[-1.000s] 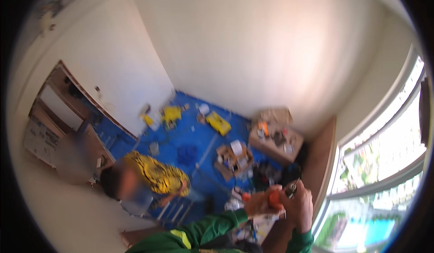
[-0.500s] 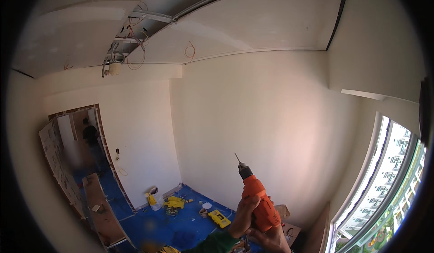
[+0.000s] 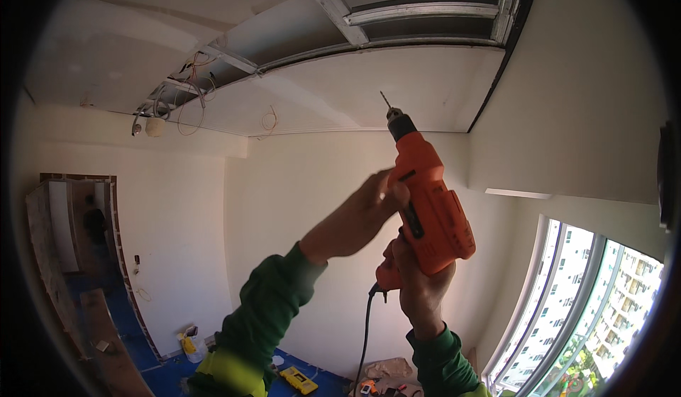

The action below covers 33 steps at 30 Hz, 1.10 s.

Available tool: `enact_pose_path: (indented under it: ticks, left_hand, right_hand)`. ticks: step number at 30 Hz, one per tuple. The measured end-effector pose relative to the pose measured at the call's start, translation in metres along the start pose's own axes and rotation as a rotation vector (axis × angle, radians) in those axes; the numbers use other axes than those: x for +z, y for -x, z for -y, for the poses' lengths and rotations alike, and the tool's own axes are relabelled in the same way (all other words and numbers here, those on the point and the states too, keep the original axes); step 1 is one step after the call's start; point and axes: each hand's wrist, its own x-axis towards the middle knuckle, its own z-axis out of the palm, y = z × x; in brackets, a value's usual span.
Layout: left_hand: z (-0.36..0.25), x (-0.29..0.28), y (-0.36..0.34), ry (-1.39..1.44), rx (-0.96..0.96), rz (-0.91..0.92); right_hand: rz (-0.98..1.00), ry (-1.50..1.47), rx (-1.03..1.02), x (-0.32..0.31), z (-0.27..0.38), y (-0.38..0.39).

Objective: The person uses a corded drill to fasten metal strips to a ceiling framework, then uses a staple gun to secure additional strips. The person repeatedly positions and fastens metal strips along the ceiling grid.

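Note:
An orange corded power drill [image 3: 425,202] is raised in front of me, its thin bit pointing up toward the ceiling. My right hand [image 3: 423,294] is wrapped round the drill's handle from below. Against the left side of the body, near the front, my left hand [image 3: 365,213] steadies it, thumb on the casing and the other fingers partly hidden behind. The dark power cord [image 3: 367,333] hangs down from the handle's base. Above the bit lies the pale ceiling panel [image 3: 333,96], with a gap between them.
A long ceiling opening [image 3: 298,49] shows metal framing and loose wires [image 3: 191,78]. At right is a bright window [image 3: 567,291]. Blue sheeting [image 3: 330,379] covers the floor, with a yellow tool case [image 3: 298,381]. Beyond the doorway [image 3: 113,255], a person [image 3: 94,223] stands near a long board [image 3: 106,340].
Both hands have lifted the drill upward and closer to me. My view has tilted up, showing more of the ceiling opening, and both green sleeves now show.

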Motion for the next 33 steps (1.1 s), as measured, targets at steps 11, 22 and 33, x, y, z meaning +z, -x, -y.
enact_pose_path:
  ticks: [11, 22, 33]
  left_hand:
    - [-0.007, -0.216, -0.188, -0.261, 0.205, -0.598]
    - [-0.008, -0.274, -0.285, -0.037, 0.578, -0.302]
    - [-0.010, -0.225, -0.328, 0.235, 0.777, -0.455]
  right_hand:
    - [0.030, 0.298, -0.468, 0.063, 0.008, -0.156]
    - [0.080, 0.348, -0.625, 0.113, -0.015, -0.217]
    - [0.025, 0.487, -0.730, 0.119, -0.007, -0.238]
